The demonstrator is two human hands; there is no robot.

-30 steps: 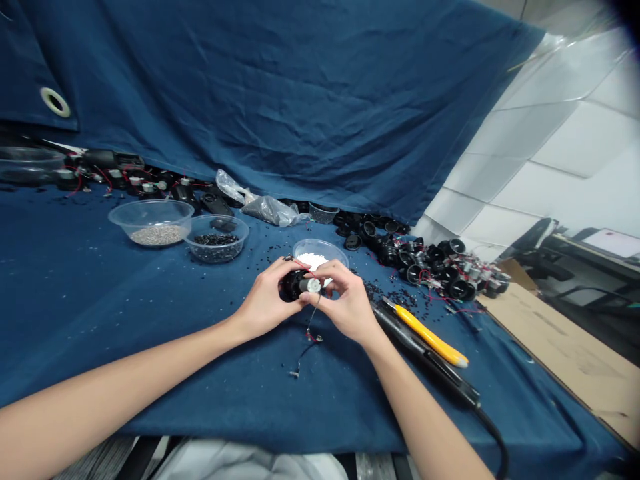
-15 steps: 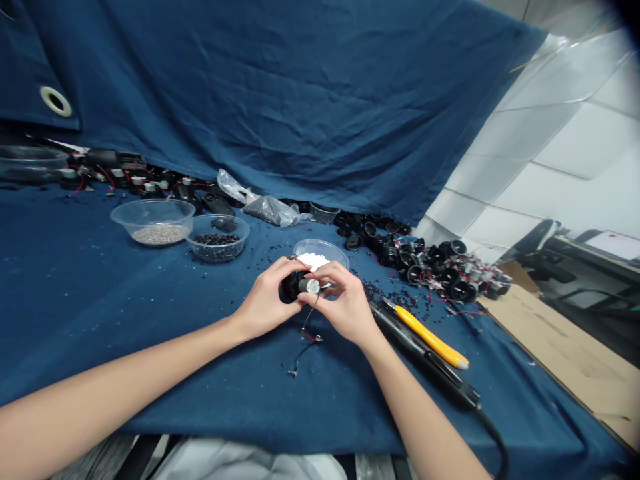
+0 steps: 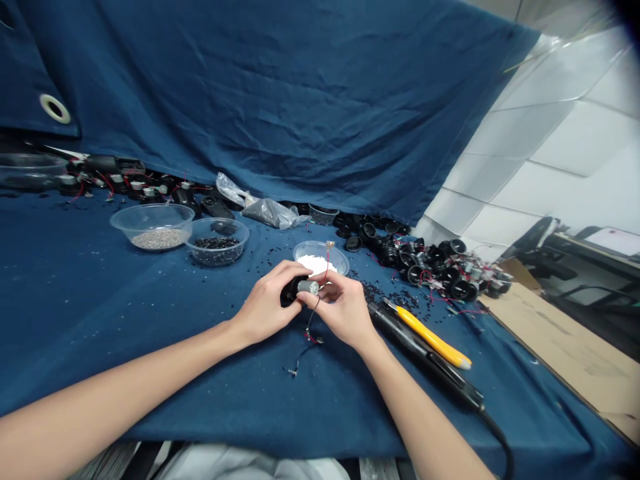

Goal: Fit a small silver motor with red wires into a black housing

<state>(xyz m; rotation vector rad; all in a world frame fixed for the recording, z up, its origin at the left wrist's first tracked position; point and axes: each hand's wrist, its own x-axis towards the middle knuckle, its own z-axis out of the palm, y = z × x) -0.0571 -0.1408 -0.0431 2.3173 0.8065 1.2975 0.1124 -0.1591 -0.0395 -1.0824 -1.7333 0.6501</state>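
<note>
My left hand (image 3: 265, 303) is closed around a round black plastic housing (image 3: 289, 292), mostly hidden by the fingers. A small silver motor (image 3: 307, 287) sticks out of the housing's right side. The fingers of my right hand (image 3: 345, 303) pinch this motor at its white end. A red wire (image 3: 328, 260) with a small metal tab rises from it, and a dark wire (image 3: 313, 320) hangs below toward the cloth. Just behind the hands stands a clear bowl (image 3: 343, 257) of small white pieces.
Two clear bowls (image 3: 125, 219) (image 3: 243, 248) hold small metal and black parts at left. A yellow-handled knife (image 3: 435, 339) and a black corded tool (image 3: 425, 360) lie right of my hands. Black housings with motors (image 3: 415, 260) are heaped behind them, near a cardboard sheet (image 3: 565, 360).
The red wire has swung upward, its tab now standing above my right hand. The motor has turned slightly and shows more of its side. Both hands keep their grip in nearly the same place.
</note>
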